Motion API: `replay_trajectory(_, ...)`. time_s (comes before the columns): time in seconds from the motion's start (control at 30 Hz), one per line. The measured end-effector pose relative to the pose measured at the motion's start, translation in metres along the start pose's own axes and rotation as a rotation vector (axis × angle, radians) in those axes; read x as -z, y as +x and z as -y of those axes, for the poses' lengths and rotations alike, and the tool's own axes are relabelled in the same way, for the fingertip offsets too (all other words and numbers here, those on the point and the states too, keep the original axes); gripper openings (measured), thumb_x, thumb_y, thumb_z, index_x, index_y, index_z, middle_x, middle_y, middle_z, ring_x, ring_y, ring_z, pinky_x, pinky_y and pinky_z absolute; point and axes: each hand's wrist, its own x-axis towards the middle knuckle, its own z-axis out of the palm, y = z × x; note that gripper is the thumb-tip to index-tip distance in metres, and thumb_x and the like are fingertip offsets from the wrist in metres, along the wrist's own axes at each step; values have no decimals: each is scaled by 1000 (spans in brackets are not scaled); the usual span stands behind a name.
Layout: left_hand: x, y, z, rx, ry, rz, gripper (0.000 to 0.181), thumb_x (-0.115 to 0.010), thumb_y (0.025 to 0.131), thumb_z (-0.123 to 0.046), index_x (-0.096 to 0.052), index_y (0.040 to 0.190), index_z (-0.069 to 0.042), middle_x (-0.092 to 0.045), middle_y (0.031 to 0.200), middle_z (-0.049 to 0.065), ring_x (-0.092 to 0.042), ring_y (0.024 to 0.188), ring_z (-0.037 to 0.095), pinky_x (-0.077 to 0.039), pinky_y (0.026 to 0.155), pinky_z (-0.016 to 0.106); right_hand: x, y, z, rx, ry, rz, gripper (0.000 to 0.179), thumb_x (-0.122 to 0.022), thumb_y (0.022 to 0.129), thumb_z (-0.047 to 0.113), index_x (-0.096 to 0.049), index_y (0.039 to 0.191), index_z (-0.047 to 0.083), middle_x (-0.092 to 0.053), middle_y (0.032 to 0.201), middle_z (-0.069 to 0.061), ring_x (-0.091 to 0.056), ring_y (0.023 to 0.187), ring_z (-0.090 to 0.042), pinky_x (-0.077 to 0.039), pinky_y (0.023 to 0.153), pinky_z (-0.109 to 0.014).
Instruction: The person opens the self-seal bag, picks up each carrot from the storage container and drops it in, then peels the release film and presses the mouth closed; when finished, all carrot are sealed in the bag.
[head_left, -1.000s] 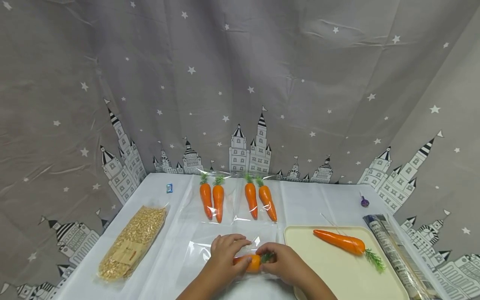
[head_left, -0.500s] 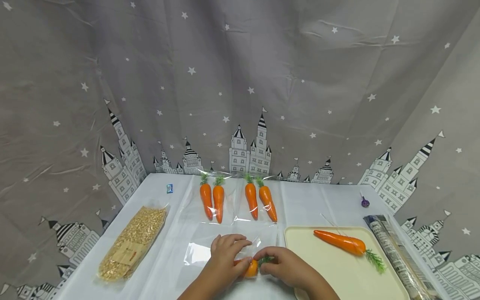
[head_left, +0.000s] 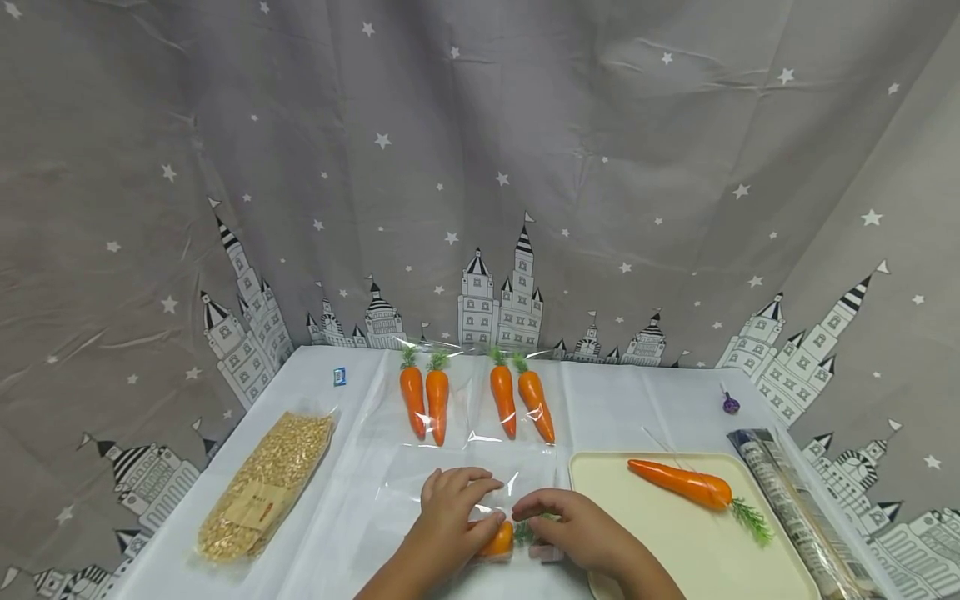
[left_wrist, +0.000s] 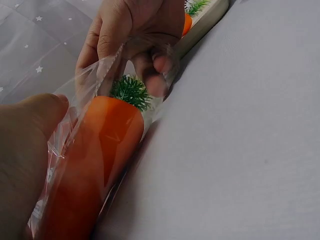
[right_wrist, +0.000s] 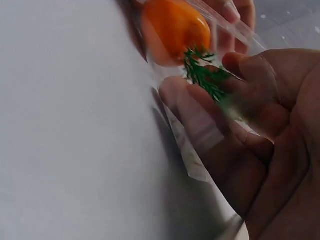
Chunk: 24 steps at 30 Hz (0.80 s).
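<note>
An orange carrot [head_left: 498,542] with green fronds lies inside a clear plastic bag [head_left: 408,487], its thick end towards the bag's mouth on the right. My left hand [head_left: 450,517] holds the bag's film beside the carrot, thumb against the plastic in the left wrist view. At the mouth is my right hand [head_left: 573,529]. Its thumb and forefinger stand apart around the green fronds [right_wrist: 205,72], with film over part of the fingers in the right wrist view. The carrot's tip is hidden by my left hand in the head view.
Two clear bags behind hold carrot pairs [head_left: 437,404] [head_left: 502,400]. Another carrot [head_left: 682,483] lies on the cream tray [head_left: 637,550] at right. A grain packet [head_left: 266,492] lies left, a long plastic-wrapped packet [head_left: 795,517] far right. Small purple item [head_left: 731,404] sits at back right.
The carrot has slid slightly left and deeper into the bag. My right thumb and forefinger have spread apart from the carrot's top, leaving the fronds showing between them. My left hand stays nearly still.
</note>
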Motion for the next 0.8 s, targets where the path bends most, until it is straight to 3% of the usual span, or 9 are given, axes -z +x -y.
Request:
replay_trajectory(0.2,1,0,0,5,-15,9,35,-78,93,-37,-72,125,-25,-62,130,-9,-53,128,22,-26,113,74,8,-5,-4,15,3,-9,21,-71,98,22,-76,117,29,-74,120,10,-65,105,-17,-60,92,-44)
replay_trajectory(0.33,1,0,-1,10,-21,16,35,-78,93,-37,-72,125,-25,-62,131,-9,-53,128,22,-26,114,75,16,-10,-8,30,40,-14,24,-74,95,20,-76,119,25,-73,124,3,-69,94,-18,-60,79,-31)
replay_trajectory(0.5,1,0,-1,18,-24,20,35,-79,93,-37,-72,125,-26,-62,130,-9,-53,127,22,-26,113,75,29,-18,-14,14,140,-68,26,-72,97,18,-75,122,13,-71,125,-9,-73,82,-22,-63,72,-32)
replay_trajectory(0.63,0,0,0,13,-23,14,35,-79,93,-38,-72,124,-26,-62,130,-10,-53,127,22,-27,113,74,44,-27,-22,6,138,-209,29,-73,98,17,-71,125,7,-72,125,-14,-72,87,-23,-62,72,-32)
replay_trajectory(0.8,0,0,1,18,-21,15,35,-78,93,-39,-72,124,-26,-62,130,-10,-52,127,21,-26,114,73,60,-38,-34,-26,55,-493,26,-75,96,15,-72,121,8,-73,121,-11,-69,86,-16,-58,70,-28)
